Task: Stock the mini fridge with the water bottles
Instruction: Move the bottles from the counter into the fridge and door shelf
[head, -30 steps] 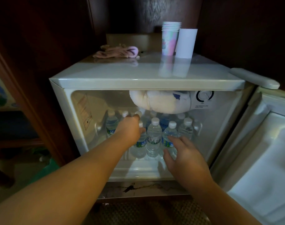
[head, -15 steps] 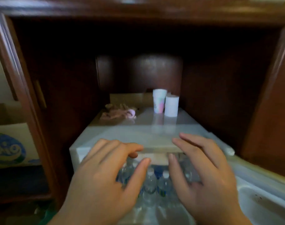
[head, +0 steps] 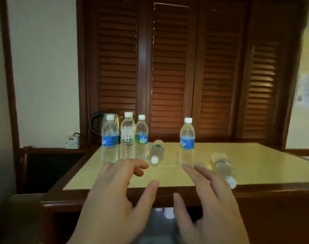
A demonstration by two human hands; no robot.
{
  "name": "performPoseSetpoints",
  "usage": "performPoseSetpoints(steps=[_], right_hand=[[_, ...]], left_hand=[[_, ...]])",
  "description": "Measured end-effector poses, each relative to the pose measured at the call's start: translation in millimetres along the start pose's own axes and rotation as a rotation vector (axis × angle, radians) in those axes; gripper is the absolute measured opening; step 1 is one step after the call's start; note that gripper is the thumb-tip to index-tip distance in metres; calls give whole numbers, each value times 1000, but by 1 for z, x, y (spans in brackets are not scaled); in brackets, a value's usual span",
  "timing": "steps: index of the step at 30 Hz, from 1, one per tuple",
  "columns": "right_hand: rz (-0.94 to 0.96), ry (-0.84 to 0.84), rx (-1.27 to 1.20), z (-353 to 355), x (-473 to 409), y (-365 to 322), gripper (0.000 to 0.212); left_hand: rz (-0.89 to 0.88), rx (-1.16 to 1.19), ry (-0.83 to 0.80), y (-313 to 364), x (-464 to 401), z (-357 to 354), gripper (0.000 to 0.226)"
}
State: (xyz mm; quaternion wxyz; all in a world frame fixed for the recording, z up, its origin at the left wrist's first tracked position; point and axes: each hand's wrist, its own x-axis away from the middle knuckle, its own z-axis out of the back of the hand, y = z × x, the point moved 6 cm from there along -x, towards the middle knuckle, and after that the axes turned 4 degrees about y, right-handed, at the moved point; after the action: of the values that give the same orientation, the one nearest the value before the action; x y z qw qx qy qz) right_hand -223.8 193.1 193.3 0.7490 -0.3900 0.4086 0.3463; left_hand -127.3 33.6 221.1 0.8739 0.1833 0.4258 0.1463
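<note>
Several clear water bottles with white caps are on a yellow-topped table (head: pixel 255 166). Three stand in a row at the left: one with a blue label (head: pixel 109 140), a taller one (head: pixel 127 136), one with a green-blue label (head: pixel 141 138). A fourth upright bottle (head: pixel 186 141) stands alone at the middle. One bottle (head: pixel 156 152) lies on its side with its cap toward me, another (head: pixel 223 168) lies near the front right edge. My left hand (head: pixel 115 196) and my right hand (head: pixel 210 199) hover empty before the table's front edge, fingers spread. The fridge is out of view.
A black-handled kettle (head: pixel 97 124) stands behind the left bottles, beside a wall socket (head: pixel 72 141). Dark louvred wooden doors (head: pixel 185 67) close off the back. The table has a dark wooden front rim (head: pixel 264 189). A low dark ledge (head: pixel 50 152) runs at the left.
The view has swung up from the open mini fridge to the table above. Both hands have left the fridge and now hover before the table's bottles.
</note>
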Motion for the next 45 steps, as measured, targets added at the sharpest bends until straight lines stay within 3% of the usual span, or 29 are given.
performPoseSetpoints(steps=[1, 7, 11, 20, 33, 39, 45], right_hand=[[-48, -67, 40, 1, -13, 6, 67], [-211, -350, 129, 36, -89, 12, 70], [-348, -496, 142, 69, -134, 27, 64], [-741, -827, 143, 65, -104, 107, 56], [-928, -689, 227, -28, -87, 168, 51], [-950, -667, 277, -37, -87, 176, 39], [-849, -540, 267, -19, -99, 170, 32]], left_hand=[[-51, 28, 27, 8, -6, 13, 42], [59, 65, -150, 50, -68, 39, 40], [133, 42, -174, 78, -112, 55, 36], [286, 69, -383, 95, -138, 1, 44], [60, -118, -518, 56, -269, -148, 69], [-48, -150, -621, 50, -293, -191, 50], [-60, -81, -523, 52, -292, -190, 20]])
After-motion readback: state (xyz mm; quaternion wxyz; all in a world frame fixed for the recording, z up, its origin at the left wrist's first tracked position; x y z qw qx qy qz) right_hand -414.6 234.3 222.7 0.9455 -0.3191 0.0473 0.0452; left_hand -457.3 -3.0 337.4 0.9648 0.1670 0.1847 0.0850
